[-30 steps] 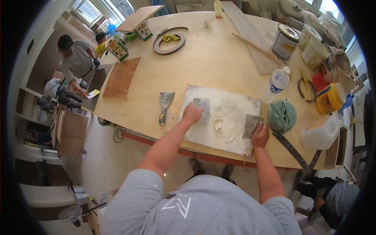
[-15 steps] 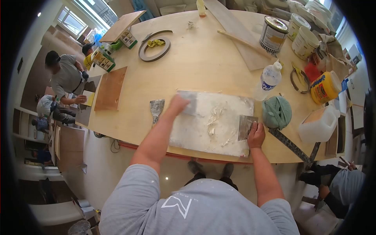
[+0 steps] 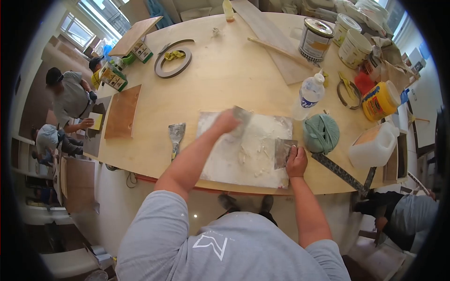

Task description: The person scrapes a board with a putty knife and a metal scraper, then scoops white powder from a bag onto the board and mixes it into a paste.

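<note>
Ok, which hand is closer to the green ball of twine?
Right. The right hand is just beside the twine ball, not touching; the left hand is across the white board, farther off.

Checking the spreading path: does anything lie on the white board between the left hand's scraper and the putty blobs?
Nothing visible. The left hand holds its scraper near the board's far edge; only smeared surface lies between it and the putty blobs.

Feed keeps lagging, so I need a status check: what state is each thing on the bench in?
Left hand: gripping a spreader blade at the board's far edge.
Right hand: holding a second spreader blade on the board.
Board: smeared with white filler.
Putty knife: lying loose on the table.
Water bottle: upright, capped.
Paint tin: upright, lid on.
</note>
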Motion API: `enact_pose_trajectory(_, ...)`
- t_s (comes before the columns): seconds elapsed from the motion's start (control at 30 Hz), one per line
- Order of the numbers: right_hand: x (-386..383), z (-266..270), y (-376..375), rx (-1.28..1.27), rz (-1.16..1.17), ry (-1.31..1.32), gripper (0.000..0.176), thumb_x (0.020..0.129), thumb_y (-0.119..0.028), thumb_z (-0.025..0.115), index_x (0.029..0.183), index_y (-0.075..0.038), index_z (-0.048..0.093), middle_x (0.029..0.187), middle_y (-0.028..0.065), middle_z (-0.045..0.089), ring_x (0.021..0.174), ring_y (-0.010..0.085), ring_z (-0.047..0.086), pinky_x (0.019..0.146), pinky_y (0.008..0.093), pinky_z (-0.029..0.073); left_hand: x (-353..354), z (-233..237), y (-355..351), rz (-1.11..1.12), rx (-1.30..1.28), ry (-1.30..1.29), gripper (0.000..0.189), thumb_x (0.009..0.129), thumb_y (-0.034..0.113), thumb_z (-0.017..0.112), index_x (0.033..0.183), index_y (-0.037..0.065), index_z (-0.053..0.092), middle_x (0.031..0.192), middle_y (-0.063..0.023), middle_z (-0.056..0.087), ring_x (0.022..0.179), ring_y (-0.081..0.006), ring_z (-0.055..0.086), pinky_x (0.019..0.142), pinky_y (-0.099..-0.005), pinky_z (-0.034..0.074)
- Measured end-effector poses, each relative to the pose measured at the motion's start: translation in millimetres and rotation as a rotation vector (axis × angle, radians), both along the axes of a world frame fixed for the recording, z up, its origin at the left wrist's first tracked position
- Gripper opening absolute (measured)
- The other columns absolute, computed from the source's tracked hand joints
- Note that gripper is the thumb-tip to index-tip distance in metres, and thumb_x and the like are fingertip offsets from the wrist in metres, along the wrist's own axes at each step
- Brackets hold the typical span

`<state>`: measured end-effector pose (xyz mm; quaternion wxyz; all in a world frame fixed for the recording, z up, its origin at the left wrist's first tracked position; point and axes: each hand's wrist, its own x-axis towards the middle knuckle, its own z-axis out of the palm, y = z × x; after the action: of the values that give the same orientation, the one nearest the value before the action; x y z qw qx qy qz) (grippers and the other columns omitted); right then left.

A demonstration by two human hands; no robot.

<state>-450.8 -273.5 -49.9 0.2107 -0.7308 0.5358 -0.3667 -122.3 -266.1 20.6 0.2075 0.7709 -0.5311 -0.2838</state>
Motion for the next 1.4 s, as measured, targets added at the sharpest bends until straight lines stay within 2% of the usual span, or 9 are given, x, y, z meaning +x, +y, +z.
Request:
enact_pose_trajectory(0.03, 0.7, 0.2, -0.3, -0.009, -0.005, -0.011, 0.028, 0.099, -0.027, 0.05, 0.086, -0.002, 0.055, 0.079, 0.0216, 0.059, 0.076, 0.0435, 0.057, 0.066, 0.0484, 0.045, 31.4, -19.2, -5.6, -0.104, 0.163, 0.267, 0.05, 0.079, 0.032, 0.073, 0.119, 0.004, 0.062, 0.122, -0.0234, 0.061, 0.115, -0.0381, 0.056, 0.098, -0.0446, 0.045)
enact_pose_trajectory(0.17, 2.2, 0.3, 0.8, -0.014, -0.001, -0.034, 0.029, 0.099, -0.028, 0.051, 0.086, -0.002, 0.054, 0.08, 0.0213, 0.059, 0.076, 0.0431, 0.058, 0.066, 0.0482, 0.045, -36.1, -55.4, 19.5, -0.19, -0.04, -0.082, 0.042, 0.081, 0.03, 0.072, 0.115, 0.006, 0.064, 0.118, -0.0226, 0.063, 0.111, -0.0387, 0.057, 0.097, -0.0446, 0.045)
enact_pose_trajectory(0.3, -0.4, 0.5, 1.0, 0.001, 0.009, -0.019, 0.03, 0.099, -0.028, 0.051, 0.086, -0.002, 0.054, 0.08, 0.021, 0.059, 0.076, 0.0432, 0.057, 0.066, 0.0481, 0.045, -4.3, -3.2, 26.7, -0.121, 0.015, -0.129, 0.043, 0.079, 0.028, 0.073, 0.114, 0.005, 0.064, 0.111, -0.0218, 0.066, 0.105, -0.0387, 0.06, 0.092, -0.0448, 0.048)
enact_pose_trajectory(0.4, -1.1, -6.0, -1.1, -0.038, 0.005, -0.015, 0.03, 0.099, -0.029, 0.051, 0.085, -0.002, 0.054, 0.08, 0.0211, 0.06, 0.075, 0.0435, 0.057, 0.066, 0.0484, 0.045, 40.8, -3.3, 64.2, 0.013, 0.018, 0.264, 0.034, 0.079, 0.021, 0.069, 0.109, 0.004, 0.065, 0.104, -0.0195, 0.068, 0.102, -0.0371, 0.062, 0.09, -0.0444, 0.049)
enact_pose_trajectory(0.5, 0.2, -6.1, -1.7, -0.032, 0.0, -0.016, 0.031, 0.099, -0.029, 0.05, 0.084, -0.002, 0.053, 0.079, 0.0214, 0.059, 0.075, 0.0438, 0.057, 0.065, 0.049, 0.044, -4.1, -31.2, 88.4, 0.156, -0.065, -0.224, 0.039, 0.08, 0.021, 0.069, 0.113, 0.003, 0.063, 0.106, -0.0196, 0.067, 0.102, -0.0383, 0.062, 0.089, -0.0435, 0.05)
enact_pose_trajectory(0.73, -0.2, -5.0, -4.0, -0.055, 0.01, -0.024, 0.034, 0.099, -0.031, 0.05, 0.083, -0.001, 0.052, 0.079, 0.0217, 0.059, 0.076, 0.0442, 0.057, 0.065, 0.0494, 0.044, 22.2, 8.0, 145.4, 0.299, 0.05, 0.361, 0.048, 0.081, 0.032, 0.069, 0.116, 0.0, 0.062, 0.114, -0.0233, 0.064, 0.108, -0.0361, 0.06, 0.094, -0.0424, 0.047)
enact_pose_trajectory(0.77, 0.4, -5.2, -5.8, -0.06, 0.011, -0.02, 0.034, 0.099, -0.031, 0.05, 0.083, -0.001, 0.052, 0.08, 0.0217, 0.059, 0.076, 0.0442, 0.057, 0.065, 0.0494, 0.044, -8.2, -6.8, 137.0, 0.319, 0.178, -0.061, 0.052, 0.081, 0.033, 0.07, 0.119, 0.0, 0.06, 0.116, -0.0237, 0.064, 0.11, -0.036, 0.059, 0.094, -0.0436, 0.047)
enact_pose_trajectory(1.2, -0.2, -4.5, -3.5, -0.035, 0.049, -0.012, 0.035, 0.099, -0.031, 0.049, 0.082, -0.001, 0.052, 0.082, 0.0227, 0.06, 0.079, 0.0445, 0.057, 0.068, 0.0502, 0.045, -73.0, -54.0, 138.0, 0.455, -0.102, -0.106, 0.048, 0.08, 0.029, 0.07, 0.113, -0.005, 0.059, 0.115, -0.0303, 0.061, 0.112, -0.0424, 0.058, 0.095, -0.045, 0.047)
enact_pose_trajectory(1.4, 1.0, -6.4, -4.2, -0.023, 0.028, 0.01, 0.035, 0.099, -0.032, 0.049, 0.083, -0.001, 0.053, 0.083, 0.0227, 0.06, 0.08, 0.0445, 0.058, 0.068, 0.0503, 0.045, -27.0, -23.0, 245.5, 0.697, -0.031, 0.329, 0.049, 0.081, 0.022, 0.07, 0.12, -0.002, 0.056, 0.112, -0.0258, 0.064, 0.108, -0.0411, 0.06, 0.093, -0.0437, 0.048)
